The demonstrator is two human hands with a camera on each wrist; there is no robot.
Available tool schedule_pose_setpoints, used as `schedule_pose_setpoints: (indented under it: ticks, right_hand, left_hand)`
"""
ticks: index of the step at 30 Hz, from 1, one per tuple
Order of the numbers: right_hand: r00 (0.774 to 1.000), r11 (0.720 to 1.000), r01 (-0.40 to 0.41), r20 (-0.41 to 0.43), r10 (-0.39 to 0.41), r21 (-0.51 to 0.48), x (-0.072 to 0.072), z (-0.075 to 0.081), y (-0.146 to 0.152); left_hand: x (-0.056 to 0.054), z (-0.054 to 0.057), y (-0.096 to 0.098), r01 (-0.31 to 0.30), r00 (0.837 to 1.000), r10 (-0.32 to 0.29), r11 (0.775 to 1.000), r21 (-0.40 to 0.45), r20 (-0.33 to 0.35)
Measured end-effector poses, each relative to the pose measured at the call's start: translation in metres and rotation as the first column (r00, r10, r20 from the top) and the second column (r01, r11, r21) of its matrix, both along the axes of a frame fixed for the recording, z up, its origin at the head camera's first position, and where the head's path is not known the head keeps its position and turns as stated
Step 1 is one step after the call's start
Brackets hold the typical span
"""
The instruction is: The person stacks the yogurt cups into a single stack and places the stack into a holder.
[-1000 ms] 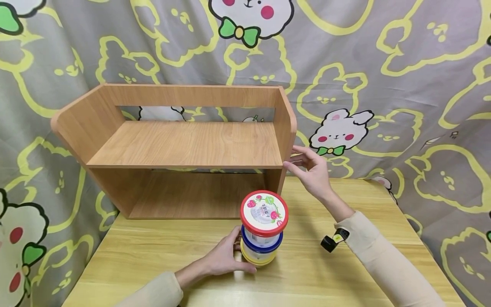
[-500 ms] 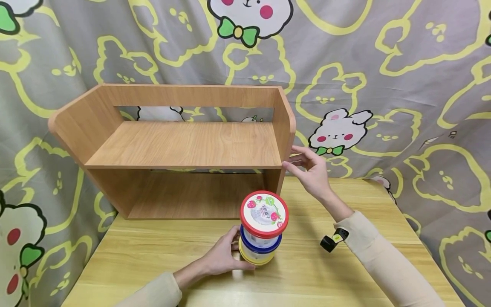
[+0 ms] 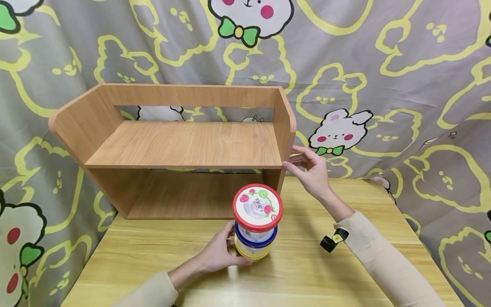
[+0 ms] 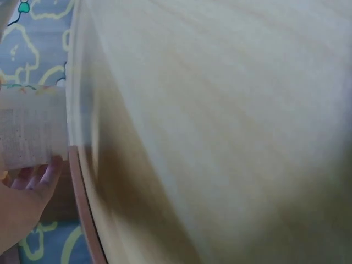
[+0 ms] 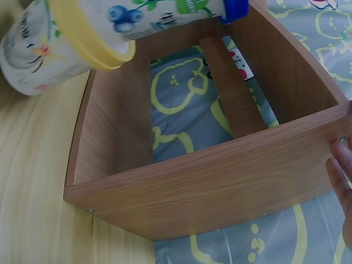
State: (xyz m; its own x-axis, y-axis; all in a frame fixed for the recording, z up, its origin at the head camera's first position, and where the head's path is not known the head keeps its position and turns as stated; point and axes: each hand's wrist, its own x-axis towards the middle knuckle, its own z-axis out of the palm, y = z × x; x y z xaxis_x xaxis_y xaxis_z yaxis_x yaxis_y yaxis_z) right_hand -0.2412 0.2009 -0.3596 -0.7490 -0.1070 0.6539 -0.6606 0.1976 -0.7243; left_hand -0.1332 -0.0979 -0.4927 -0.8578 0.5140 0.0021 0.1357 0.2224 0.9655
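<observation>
Three plastic tubs stand stacked in front of the shelf: a red-lidded tub (image 3: 258, 208) with strawberries printed on top, a blue-lidded tub (image 3: 256, 239) and, lowest, a yellow-lidded tub (image 3: 253, 254). My left hand (image 3: 215, 254) grips the stack low down from its left, thumb across the front near the yellow lid. In the right wrist view the blue-lidded tub (image 5: 159, 16) shows printed blueberries, above the yellow-lidded tub (image 5: 44, 52). My right hand (image 3: 313, 172) touches the right side panel of the wooden shelf (image 3: 184, 143), thumb at its front edge, other fingers against the outer face.
The two-tier shelf stands on a light wooden table (image 3: 330, 273), its lower compartment (image 3: 195, 196) just behind the stack. A patterned curtain (image 3: 345, 51) hangs behind and to both sides. A black camera (image 3: 329, 243) sticks out from the right wrist.
Over the last half second, the left hand and the stack of tubs have shifted slightly left and up toward the shelf. The right hand stays against the side panel.
</observation>
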Motion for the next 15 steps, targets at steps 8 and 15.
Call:
schedule_pose_setpoints:
  ticks: [8, 15]
  right_hand:
    - [1.000, 1.000, -0.004, -0.007, 0.004, -0.003, 0.000, -0.001, 0.001]
    - [1.000, 1.000, -0.003, -0.002, 0.003, 0.003, 0.000, -0.001, 0.001]
  left_hand:
    - [0.001, 0.019, -0.012, -0.062, 0.997, 0.060, 0.997, -0.044, -0.039]
    - [0.002, 0.037, -0.026, -0.133, 0.987, 0.121, 0.984, -0.114, -0.106]
